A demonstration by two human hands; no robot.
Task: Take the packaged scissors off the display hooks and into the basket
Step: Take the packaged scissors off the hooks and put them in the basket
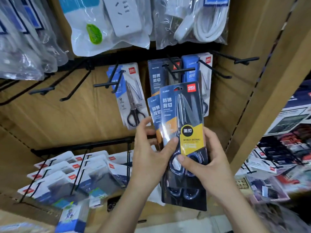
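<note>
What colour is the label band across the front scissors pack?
Yellow band with a black circle, seen in the head view.

1. Premises: a retail shop, stationery and small electrical goods.
2. Centre of frame: black wire display hooks [107, 84] fixed to a brown backing panel [58, 115], several carrying carded, branded scissors packs [133, 96] hung in rows.
3. Top of frame: bagged white power strips [124, 15] and coiled cables [210, 19] hang as stock.
4. Lower left: a further rail of hooks holds many identical boxed items [70, 172] with red brand tags.
5. Right edge: a neighbouring shelf bay [286, 148] is packed with more boxed merchandise.
</note>
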